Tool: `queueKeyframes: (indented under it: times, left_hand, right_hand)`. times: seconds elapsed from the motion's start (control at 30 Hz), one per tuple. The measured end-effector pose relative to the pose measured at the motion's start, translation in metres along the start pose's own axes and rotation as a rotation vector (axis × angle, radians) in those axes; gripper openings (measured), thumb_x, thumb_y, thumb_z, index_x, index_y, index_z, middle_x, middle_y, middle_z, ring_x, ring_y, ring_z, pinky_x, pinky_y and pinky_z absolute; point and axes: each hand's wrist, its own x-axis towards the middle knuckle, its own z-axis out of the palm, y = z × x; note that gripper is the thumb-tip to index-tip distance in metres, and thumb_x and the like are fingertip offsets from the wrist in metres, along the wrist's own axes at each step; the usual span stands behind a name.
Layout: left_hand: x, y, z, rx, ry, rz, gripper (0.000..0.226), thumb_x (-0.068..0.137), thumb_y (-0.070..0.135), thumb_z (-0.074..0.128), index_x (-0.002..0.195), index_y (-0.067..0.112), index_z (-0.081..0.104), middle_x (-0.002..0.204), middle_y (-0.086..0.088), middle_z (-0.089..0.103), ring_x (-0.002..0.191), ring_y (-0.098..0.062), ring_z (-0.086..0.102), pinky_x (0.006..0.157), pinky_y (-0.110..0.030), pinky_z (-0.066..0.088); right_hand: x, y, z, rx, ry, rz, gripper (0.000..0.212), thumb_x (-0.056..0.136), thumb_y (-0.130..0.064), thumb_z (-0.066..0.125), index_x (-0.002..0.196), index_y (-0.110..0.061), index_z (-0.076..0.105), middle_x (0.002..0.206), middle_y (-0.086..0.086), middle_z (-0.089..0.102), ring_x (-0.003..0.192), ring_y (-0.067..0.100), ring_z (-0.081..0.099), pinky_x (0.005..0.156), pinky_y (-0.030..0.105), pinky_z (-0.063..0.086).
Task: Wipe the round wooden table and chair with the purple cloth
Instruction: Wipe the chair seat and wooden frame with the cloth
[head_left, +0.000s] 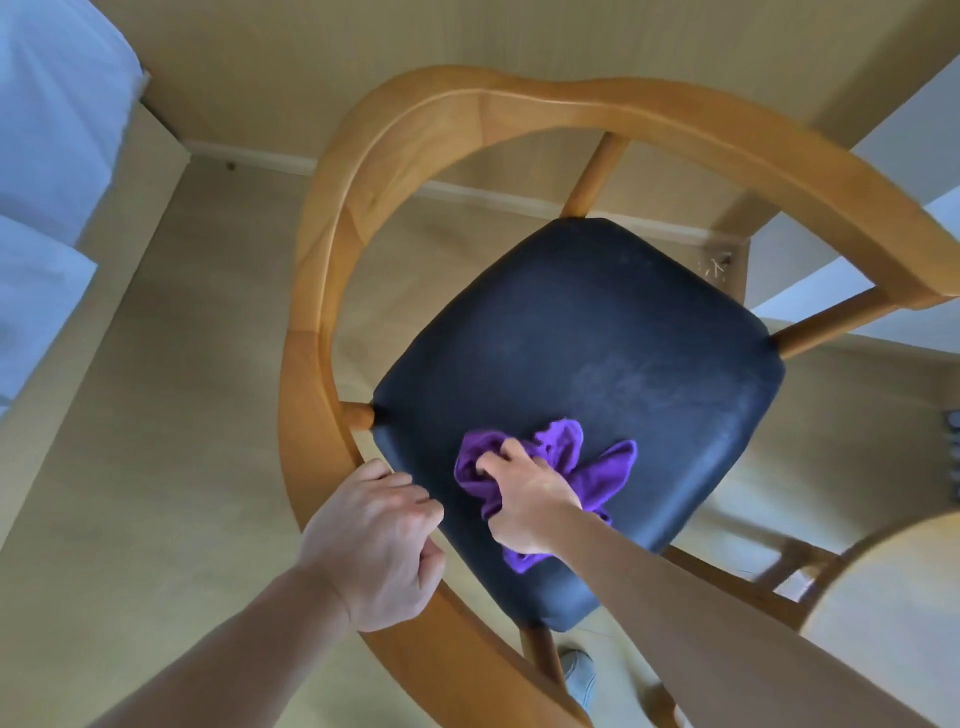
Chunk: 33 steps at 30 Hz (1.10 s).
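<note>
Purple cloth, bunched under the clenched right hand on the dark seat of the chair; the left hand beside it grasps the wooden armrest. The loose folds may slip from the grip and miss seat edges. Beyond: pale floor, bench edge right, bed left.

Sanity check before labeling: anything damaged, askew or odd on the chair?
Nothing broken or spilled. The dark seat shows dull, dusty smears on its middle and far part, beyond the purple cloth bunched under the right hand. The left hand holds the wooden armrest.
</note>
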Motion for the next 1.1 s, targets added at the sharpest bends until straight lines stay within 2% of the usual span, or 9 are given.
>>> queueKeyframes:
  times: [0.1,0.17,0.27,0.5,0.7,0.83,0.9,1.0,1.1]
  left_hand:
    - [-0.003,0.0,0.005,0.016,0.007,0.005,0.025,0.079,0.034,0.045,0.057,0.024,0.052,0.055,0.012,0.05,0.056,-0.008,0.035,0.069,-0.027,0.047]
    - [-0.004,0.001,0.006,0.018,0.039,0.004,0.022,0.079,0.032,0.043,0.058,0.025,0.042,0.057,0.012,0.04,0.056,-0.011,0.033,0.069,-0.027,0.041]
    - [-0.004,0.0,0.003,0.027,0.046,-0.01,0.023,0.078,0.029,0.04,0.056,0.024,0.036,0.057,0.01,0.035,0.055,-0.015,0.033,0.07,-0.027,0.033]
    - [-0.008,-0.002,0.01,0.086,0.01,-0.051,0.032,0.081,0.028,0.042,0.049,0.021,0.046,0.058,0.007,0.045,0.062,-0.016,0.04,0.077,-0.035,0.043]
    - [-0.007,-0.002,0.01,0.052,0.053,-0.041,0.031,0.081,0.029,0.035,0.051,0.023,0.037,0.057,0.006,0.039,0.061,-0.017,0.036,0.081,-0.037,0.045]
    - [-0.006,-0.003,0.012,0.021,0.051,-0.034,0.029,0.081,0.028,0.031,0.052,0.022,0.036,0.059,0.006,0.038,0.062,-0.019,0.035,0.076,-0.038,0.042]
    - [-0.005,-0.004,0.012,0.013,0.038,-0.026,0.03,0.082,0.028,0.029,0.054,0.023,0.037,0.06,0.006,0.04,0.063,-0.02,0.036,0.076,-0.038,0.04]
    - [-0.005,-0.003,0.008,-0.027,0.007,-0.031,0.036,0.083,0.029,0.026,0.052,0.021,0.044,0.061,0.006,0.043,0.065,-0.02,0.039,0.076,-0.04,0.041]
    - [-0.004,-0.003,0.006,-0.044,-0.029,-0.04,0.049,0.084,0.03,0.026,0.055,0.015,0.062,0.061,0.002,0.053,0.066,-0.018,0.041,0.075,-0.04,0.041]
  right_hand:
    - [-0.017,0.011,0.002,0.059,-0.064,-0.036,0.034,0.08,-0.018,0.058,0.106,-0.038,0.053,0.112,-0.015,0.04,0.109,0.022,0.053,0.085,0.038,0.05]
    - [-0.02,0.011,-0.006,0.17,0.116,-0.028,0.023,0.081,-0.019,0.058,0.098,-0.035,0.056,0.106,-0.012,0.043,0.104,0.022,0.056,0.084,0.036,0.05]
    - [-0.013,-0.012,-0.01,0.325,0.355,-0.032,0.041,0.083,-0.019,0.062,0.123,-0.028,0.059,0.119,-0.007,0.043,0.11,0.023,0.048,0.087,0.035,0.047]
    - [-0.035,-0.009,0.049,-0.203,-0.024,-0.052,0.063,0.089,-0.04,0.064,0.145,-0.042,0.036,0.137,-0.003,0.029,0.125,0.026,0.036,0.093,0.047,0.053]
    - [-0.073,0.031,0.05,-0.042,-0.149,0.132,0.022,0.084,-0.029,0.057,0.1,-0.045,0.056,0.107,-0.013,0.043,0.109,0.02,0.052,0.079,0.037,0.048]
    - [-0.113,0.042,0.028,0.704,0.135,0.454,0.009,0.071,-0.022,0.066,0.077,-0.026,0.071,0.076,-0.006,0.064,0.082,0.02,0.061,0.072,0.029,0.048]
    - [-0.154,0.034,0.008,0.908,0.329,0.483,0.029,0.055,-0.031,0.061,0.079,-0.017,0.069,0.065,-0.004,0.061,0.074,0.021,0.059,0.07,0.033,0.047]
    - [-0.214,-0.001,-0.007,0.998,0.51,0.39,0.039,0.051,-0.036,0.056,0.084,-0.019,0.067,0.067,-0.003,0.062,0.067,0.019,0.06,0.065,0.034,0.046]
    - [-0.252,-0.051,-0.002,0.84,0.622,0.34,0.038,0.058,-0.03,0.058,0.095,-0.032,0.065,0.095,-0.008,0.06,0.09,0.008,0.057,0.074,0.02,0.045]
